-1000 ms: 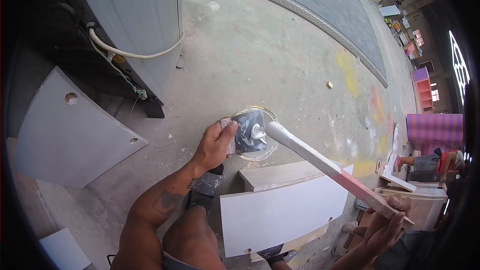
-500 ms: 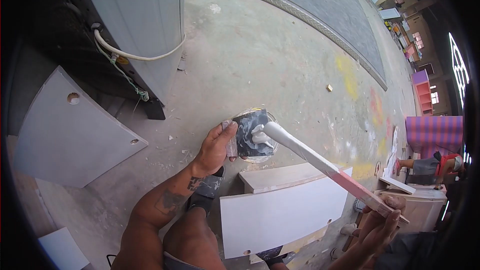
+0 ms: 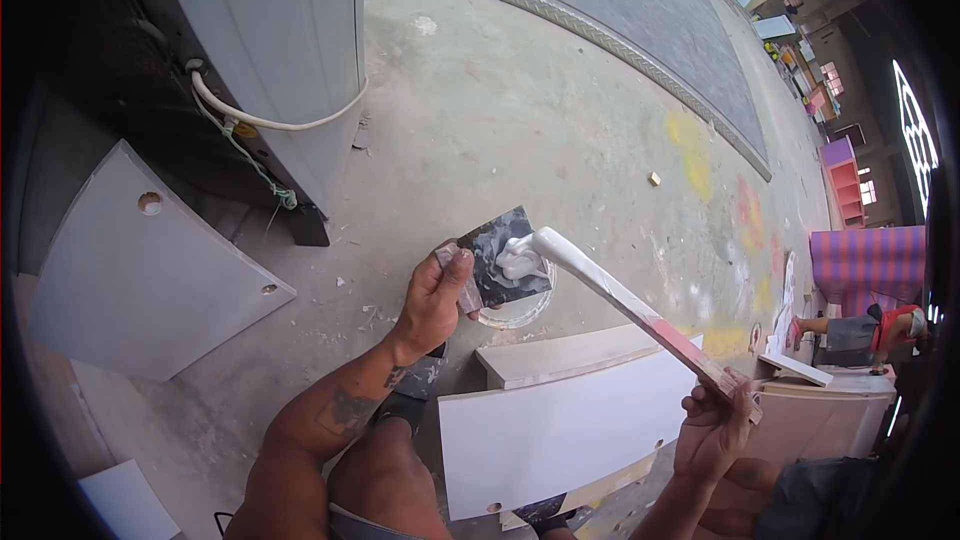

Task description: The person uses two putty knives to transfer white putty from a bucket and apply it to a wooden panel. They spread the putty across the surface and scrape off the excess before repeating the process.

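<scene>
My left hand [image 3: 437,290] grips the edge of a dark square spreader blade [image 3: 490,285], which carries a mound of white paste [image 3: 519,257]. At the lower right, my right hand [image 3: 715,425] holds the end of a long stick [image 3: 640,315]. Its far half is coated white, and its rounded tip touches or hovers over the paste. Below the blade, a round container [image 3: 520,316] shows only its paste-smeared rim; its inside is mostly hidden.
A white curved panel [image 3: 570,430] lies just below the hands, another [image 3: 150,280] at left. A grey metal cabinet [image 3: 290,30] with a cable stands upper left. At right are a striped purple box [image 3: 868,265] and a person [image 3: 860,333].
My right hand has moved left and up along with the stick. The blade in my left hand has rotated, and more of the container rim shows beneath it.
</scene>
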